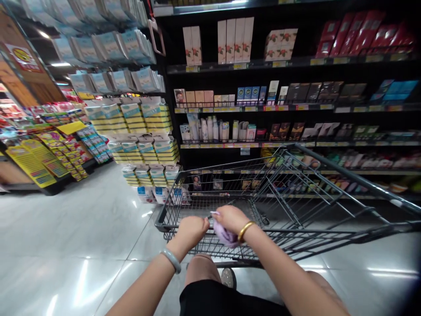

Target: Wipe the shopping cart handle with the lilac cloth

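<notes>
My left hand (192, 230) is closed, its thumb and fingers pinched close to my right hand; what they hold, if anything, is too small to make out. My right hand (232, 219) is closed around a bunched lilac cloth (225, 236), which hangs below the fingers. Both hands are over the near side of a dark metal shopping cart (210, 229). No goods show in the part of the basket I can see. A pale bangle (171, 260) circles my left wrist and a gold bangle (246, 231) my right.
Behind the cart stands a shelf unit (230, 109) with boxes and bottles. Yellow-striped sponge packs (158, 112) hang at the left, beneath light-blue packets (115, 46). Shiny floor tiles (108, 237) run left towards a display of yellow packs (36, 162).
</notes>
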`<state>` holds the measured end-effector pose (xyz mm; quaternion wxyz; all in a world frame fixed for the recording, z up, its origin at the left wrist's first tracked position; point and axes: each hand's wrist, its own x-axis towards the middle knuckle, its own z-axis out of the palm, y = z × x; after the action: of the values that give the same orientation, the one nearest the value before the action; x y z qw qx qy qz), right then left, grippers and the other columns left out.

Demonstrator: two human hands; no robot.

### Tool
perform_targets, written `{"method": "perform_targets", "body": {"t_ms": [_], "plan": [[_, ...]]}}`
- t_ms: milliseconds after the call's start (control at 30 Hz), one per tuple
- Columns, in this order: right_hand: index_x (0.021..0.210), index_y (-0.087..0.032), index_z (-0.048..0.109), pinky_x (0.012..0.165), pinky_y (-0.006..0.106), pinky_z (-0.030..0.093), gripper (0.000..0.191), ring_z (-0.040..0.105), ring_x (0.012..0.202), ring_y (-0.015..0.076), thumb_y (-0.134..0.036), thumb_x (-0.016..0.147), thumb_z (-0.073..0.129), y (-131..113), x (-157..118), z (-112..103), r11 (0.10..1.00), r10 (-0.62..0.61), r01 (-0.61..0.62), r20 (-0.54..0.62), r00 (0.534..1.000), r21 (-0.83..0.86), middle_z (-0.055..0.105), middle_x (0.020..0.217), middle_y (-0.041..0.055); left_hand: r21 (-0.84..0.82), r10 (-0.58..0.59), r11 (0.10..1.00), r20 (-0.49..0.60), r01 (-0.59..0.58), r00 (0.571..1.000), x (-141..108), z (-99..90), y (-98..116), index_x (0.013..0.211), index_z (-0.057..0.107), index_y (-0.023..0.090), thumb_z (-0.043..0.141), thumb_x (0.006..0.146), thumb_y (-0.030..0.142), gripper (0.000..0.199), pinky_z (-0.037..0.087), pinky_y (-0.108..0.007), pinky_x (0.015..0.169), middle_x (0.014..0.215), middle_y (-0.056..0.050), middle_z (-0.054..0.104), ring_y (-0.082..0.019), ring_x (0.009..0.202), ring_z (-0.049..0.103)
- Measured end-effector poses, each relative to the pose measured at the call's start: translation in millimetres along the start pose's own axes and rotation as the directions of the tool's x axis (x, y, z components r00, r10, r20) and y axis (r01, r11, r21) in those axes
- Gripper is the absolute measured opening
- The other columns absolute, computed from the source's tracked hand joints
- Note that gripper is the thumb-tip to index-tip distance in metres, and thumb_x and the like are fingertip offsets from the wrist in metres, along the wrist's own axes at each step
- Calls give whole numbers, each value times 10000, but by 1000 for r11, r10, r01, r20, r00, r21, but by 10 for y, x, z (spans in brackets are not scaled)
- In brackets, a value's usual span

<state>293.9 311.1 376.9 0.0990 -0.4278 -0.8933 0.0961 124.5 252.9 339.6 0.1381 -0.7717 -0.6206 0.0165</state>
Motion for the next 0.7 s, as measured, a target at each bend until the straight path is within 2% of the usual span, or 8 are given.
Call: {"method": "perform_targets", "body": {"t_ms": [100,167,300,367,467,600,633,700], "plan": [[800,-172,702,578,253,364,367,646,705,181,-432,918,473,261,4,-158,992,128,-127,110,986,-19,711,804,84,3,-24,1000,-8,24,1000,-7,9,27,990,680,130,238,950,221,453,463,-317,610,731,-151,684,-232,690,651],[902,-178,685,619,259,371,307,650,802,199,-403,923,477,232,25,-195,989,145,-144,36,989,-39,704,892,89,6,-29,1000,-26,29,999,-1,33,26,970,688,143,223,953,227,473,463,-336,598,706,-146,678,-252,684,655],[1038,-248,613,684,235,371,204,625,884,151,-359,947,467,-161,-21,-43,999,25,-33,-199,980,-35,651,1028,35,-32,-50,998,-46,49,998,2,89,10,855,699,133,237,955,256,488,465,-358,610,687,-155,667,-262,675,653],[970,-252,628,670,231,362,185,619,847,140,-341,949,468,-268,-109,52,995,-65,52,-175,982,-81,647,984,23,-60,-66,996,-29,64,997,-5,95,17,810,698,118,257,956,283,494,465,-345,625,693,-165,669,-249,680,653],[875,-229,649,636,238,342,242,606,786,150,-372,947,468,-112,-225,72,992,-95,85,-98,991,-98,661,880,27,-60,-113,992,-12,113,993,-23,73,60,821,707,107,238,964,301,527,465,-332,644,698,-168,676,-239,701,660],[822,-197,655,581,223,320,337,577,682,130,-438,946,455,366,-214,-127,989,104,-109,53,993,101,672,776,15,-71,-168,984,-36,165,985,-35,36,144,804,719,104,214,967,306,568,467,-351,664,698,-160,681,-256,735,665],[815,-192,656,573,226,318,359,573,665,130,-449,947,445,433,-201,-174,979,166,-172,59,984,109,671,764,18,-80,-188,980,-41,185,981,-33,33,159,777,719,103,207,968,316,586,466,-352,667,691,-158,680,-257,736,666],[840,-197,658,583,237,326,385,584,684,141,-458,962,404,432,-208,-209,969,242,-238,-52,969,70,679,797,30,-87,-218,973,-39,214,975,-29,32,177,747,718,103,202,969,329,605,464,-345,672,680,-153,679,-249,733,666]]}}
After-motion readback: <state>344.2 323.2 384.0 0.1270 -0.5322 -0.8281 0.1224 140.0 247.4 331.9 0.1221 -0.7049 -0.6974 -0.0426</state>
